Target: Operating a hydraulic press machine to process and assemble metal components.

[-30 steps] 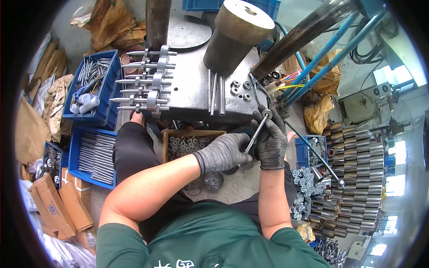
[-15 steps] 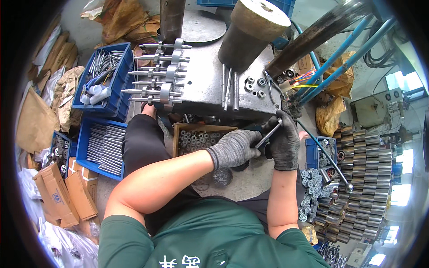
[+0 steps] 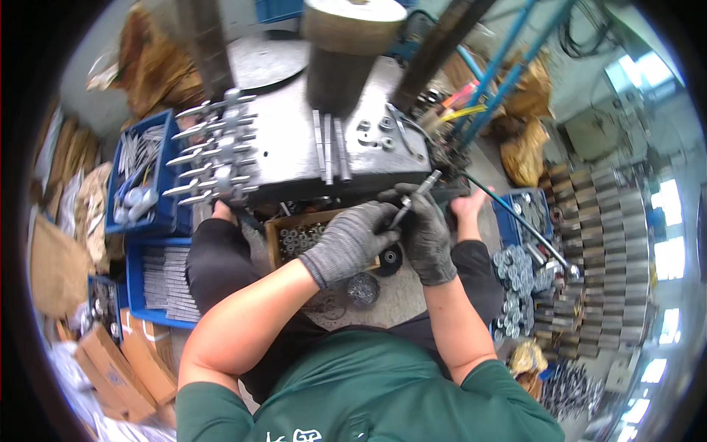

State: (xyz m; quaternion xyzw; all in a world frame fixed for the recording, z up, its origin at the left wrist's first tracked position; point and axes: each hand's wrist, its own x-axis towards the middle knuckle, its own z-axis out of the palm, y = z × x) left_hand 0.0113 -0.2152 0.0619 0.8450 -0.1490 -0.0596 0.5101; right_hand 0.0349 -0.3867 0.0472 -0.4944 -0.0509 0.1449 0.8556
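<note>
A slim metal shaft (image 3: 431,180) is held slanting between my two grey-gloved hands, just off the front edge of the steel worktable (image 3: 287,158). My left hand (image 3: 350,239) has its fingers closed at the shaft's lower end. Around the middle are the closed fingers of my right hand (image 3: 427,243), with the stepped upper end poking out beyond them. Three loose rods (image 3: 328,151) lie side by side on the table, and several small metal rings (image 3: 383,132) sit to their right. At the table's left, a row of shafts with thick round parts on them (image 3: 221,151) is lined up.
A thick steel cylinder (image 3: 342,81) stands over the table. Below my hands is a wooden box of small rings (image 3: 294,239). Blue bins (image 3: 140,295) of rods stand at left, a blue lever bar (image 3: 526,232) crosses at right, and stacked metal cylinders (image 3: 604,243) line the far right.
The whole view has shifted, so the table sits further left. The shaft's stepped upper end now sticks out past my right fingers. Both hands still grip it.
</note>
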